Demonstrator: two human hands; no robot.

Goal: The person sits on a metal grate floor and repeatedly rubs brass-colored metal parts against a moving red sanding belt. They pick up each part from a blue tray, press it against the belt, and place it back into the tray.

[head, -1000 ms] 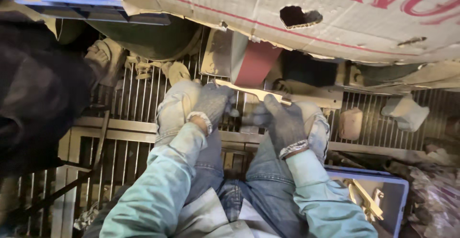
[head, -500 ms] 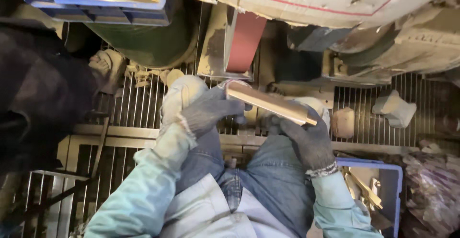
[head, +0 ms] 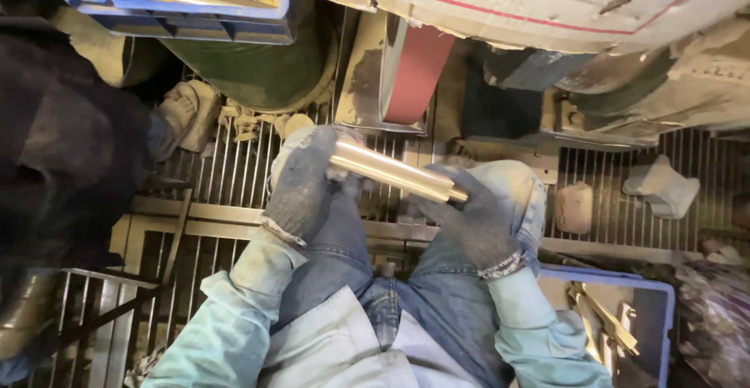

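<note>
- Nearest the camera, the person is sitting in a pale green jacket and blue jeans, knees apart; beside the right thigh a blue plastic crate point(head: 660, 318) is holding brass-coloured metal strips.
- The left hand point(head: 301, 189), in a grey knitted work glove, is wrapping its fingers closed around the upper-left end of a shiny brass-coloured metal bar point(head: 394, 171); the right hand point(head: 473, 216), gloved alike, is closing on the lower-right end, with the thumb lying along the bar.
- The bar is lying tilted above the knees, its left end higher and farther, just in front of the machine and apart from the belt.
- Judging by its polished metal look, the bar is probably stiff and fairly heavy for its slim shape, and smooth enough to be slipping in bare fingers; the knitted gloves are likely helping here; holding it at both ends, as now, seems the steadiest way, leaving the middle free.
- Under the knees a grey steel floor grating point(head: 234, 177) is running across the view; a worn shoe of another person in dark clothing point(head: 187, 110) is resting on it at the left.
- Farther off, a dark red sanding belt point(head: 414, 75) is standing upright in its dusty housing; a dark green round drum point(head: 258, 71) is sitting to its left.
- Farthest, a second blue crate point(head: 176, 1) with brass pieces and a sheet of torn cardboard point(head: 547, 1) are crossing the top.
</note>
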